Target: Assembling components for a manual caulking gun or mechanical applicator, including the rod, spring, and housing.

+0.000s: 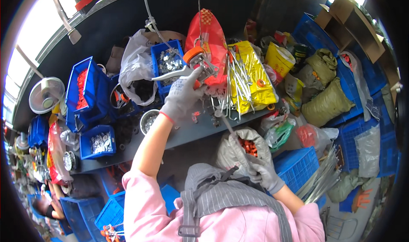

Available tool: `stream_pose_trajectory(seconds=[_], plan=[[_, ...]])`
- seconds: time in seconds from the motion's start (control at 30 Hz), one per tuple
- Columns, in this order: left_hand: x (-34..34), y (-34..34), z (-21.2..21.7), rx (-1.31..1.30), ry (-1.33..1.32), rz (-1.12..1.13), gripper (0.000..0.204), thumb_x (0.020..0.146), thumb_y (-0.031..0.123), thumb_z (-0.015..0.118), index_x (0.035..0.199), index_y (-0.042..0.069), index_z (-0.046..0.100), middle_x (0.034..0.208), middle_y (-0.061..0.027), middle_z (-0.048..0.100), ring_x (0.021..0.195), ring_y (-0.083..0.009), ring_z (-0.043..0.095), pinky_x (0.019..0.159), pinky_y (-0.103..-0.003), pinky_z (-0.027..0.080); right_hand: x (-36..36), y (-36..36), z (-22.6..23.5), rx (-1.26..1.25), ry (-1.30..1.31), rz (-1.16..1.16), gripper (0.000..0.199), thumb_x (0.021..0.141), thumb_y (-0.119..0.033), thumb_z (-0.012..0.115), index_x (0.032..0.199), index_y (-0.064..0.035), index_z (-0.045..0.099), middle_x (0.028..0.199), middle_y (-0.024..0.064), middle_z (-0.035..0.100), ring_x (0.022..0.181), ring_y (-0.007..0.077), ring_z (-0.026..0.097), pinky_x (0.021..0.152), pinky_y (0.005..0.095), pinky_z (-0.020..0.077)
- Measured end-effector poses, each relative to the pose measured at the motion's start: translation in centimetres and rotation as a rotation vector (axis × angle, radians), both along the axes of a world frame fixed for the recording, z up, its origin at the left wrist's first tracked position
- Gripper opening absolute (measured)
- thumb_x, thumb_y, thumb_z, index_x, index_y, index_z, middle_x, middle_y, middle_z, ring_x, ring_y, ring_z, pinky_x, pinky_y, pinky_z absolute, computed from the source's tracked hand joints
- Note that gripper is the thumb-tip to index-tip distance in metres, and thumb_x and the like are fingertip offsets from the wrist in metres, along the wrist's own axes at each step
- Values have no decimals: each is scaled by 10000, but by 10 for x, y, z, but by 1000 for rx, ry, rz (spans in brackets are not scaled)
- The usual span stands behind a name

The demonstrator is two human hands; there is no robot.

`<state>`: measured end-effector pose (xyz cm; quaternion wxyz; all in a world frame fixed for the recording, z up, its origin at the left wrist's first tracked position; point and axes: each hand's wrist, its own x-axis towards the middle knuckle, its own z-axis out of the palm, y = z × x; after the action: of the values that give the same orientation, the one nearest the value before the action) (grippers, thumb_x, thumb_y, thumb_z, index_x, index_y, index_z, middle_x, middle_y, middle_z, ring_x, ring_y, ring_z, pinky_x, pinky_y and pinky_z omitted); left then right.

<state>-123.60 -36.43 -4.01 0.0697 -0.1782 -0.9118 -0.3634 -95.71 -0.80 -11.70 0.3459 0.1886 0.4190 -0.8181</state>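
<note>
My left hand [183, 96], in a pale grey glove, is raised over the bench. Its fingers close round a hand tool [199, 62] with an orange round end, metal frame and white lever, which I cannot name more exactly. My right hand [267, 178], also gloved, is lower and closer to my body. It closes on the near end of a long grey bar [232, 132] that slants up toward the bench edge; some fingers are hidden. Under the bar, an open whitish sack [228, 151] holds orange parts [248, 147]. Hooked metal rods [239, 78] lie right of my left hand.
Blue bins [98, 142] of small metal parts and red pieces stand left on the dark bench [187, 133]. A yellow bag [257, 80] and a red bag [213, 33] are at the back. Cords [198, 11] hang overhead. A blue crate [296, 165] stands right; another person [53, 205] is lower left.
</note>
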Motion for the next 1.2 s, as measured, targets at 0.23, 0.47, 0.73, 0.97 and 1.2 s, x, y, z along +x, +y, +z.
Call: stream_pose_trajectory(seconds=[0.23,0.47,0.73,0.97,1.2], plan=[[2,-11,-4,-34,87,-18,732,953,267,827,1598,58,553,1163,-306,761,1109,-465,750,924,-506,587,-20,8,6,155,245,-242,495,1102,-57,531,1583,-144,611,772,-15,523,514,64,371,455,230,283],[28,2,-6,-73,95,-70,725,942,268,831,1597,119,559,1008,-277,753,964,-459,752,830,-539,578,-64,-24,50,593,560,-271,479,1092,-89,603,1567,-30,602,827,-23,605,672,47,489,611,220,402],[125,46,9,-127,-124,-417,660,957,283,801,1565,145,583,937,-232,739,893,-438,747,773,-533,568,-122,-52,98,437,571,-187,373,1027,-235,822,1279,4,686,949,-26,680,784,33,602,685,202,475],[142,36,-32,9,-344,-459,575,955,280,770,1462,66,601,1168,-268,740,1104,-473,724,906,-534,570,-92,0,56,852,779,17,411,1197,-333,535,1342,19,690,882,-23,600,739,66,537,674,265,438],[122,6,-38,869,-958,-71,733,1047,223,797,1687,122,455,893,16,620,660,-72,585,574,-247,497,-25,14,63,1234,1245,154,413,1021,38,618,1425,-4,694,1002,183,687,834,321,703,750,376,543]])
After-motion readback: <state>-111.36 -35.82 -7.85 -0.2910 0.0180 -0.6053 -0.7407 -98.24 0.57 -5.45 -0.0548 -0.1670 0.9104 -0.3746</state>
